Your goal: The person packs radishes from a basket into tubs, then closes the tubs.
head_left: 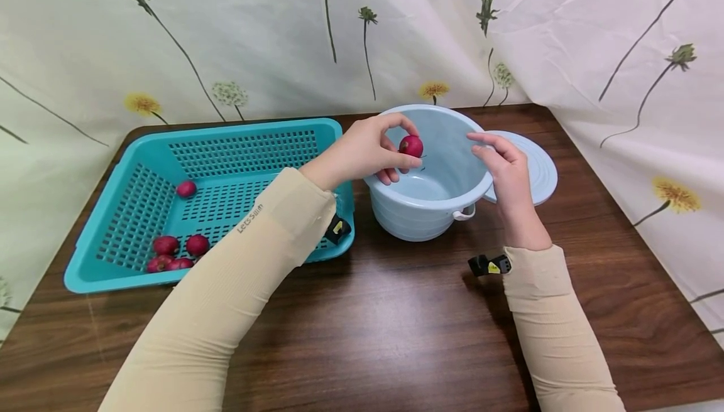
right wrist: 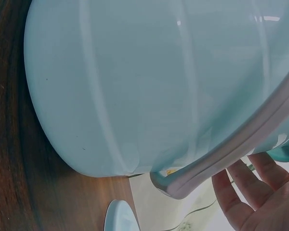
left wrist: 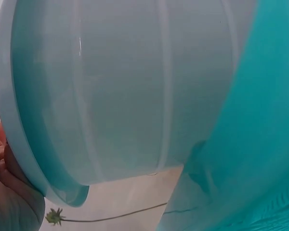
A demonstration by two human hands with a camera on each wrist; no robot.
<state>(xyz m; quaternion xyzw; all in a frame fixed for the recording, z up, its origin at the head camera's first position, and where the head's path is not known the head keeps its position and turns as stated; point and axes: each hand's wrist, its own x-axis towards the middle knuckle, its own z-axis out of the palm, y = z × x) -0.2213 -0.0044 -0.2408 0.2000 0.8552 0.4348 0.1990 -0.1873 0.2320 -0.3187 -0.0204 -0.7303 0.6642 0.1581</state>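
A small round red radish [head_left: 411,146] is pinched between the thumb and fingers of my left hand [head_left: 367,148], above the opening of a light blue bucket [head_left: 421,214]. Fingers of my right hand [head_left: 507,173] are extended at the bucket's right rim and hold nothing; the right wrist view shows this hand [right wrist: 265,197] beside the rim. In the left wrist view the left hand [left wrist: 12,192] shows only in part at the rim, and the radish is hidden there. Several more radishes [head_left: 197,245] lie in a teal plastic basket [head_left: 85,242] to the left.
A light blue round lid [head_left: 542,167] lies on the brown wooden table [head_left: 373,336], behind the right hand. Below the bucket's rim is a white handle [head_left: 465,213]. A flower-patterned cloth [head_left: 283,41] hangs at the back. Small dark specks show inside the bucket.
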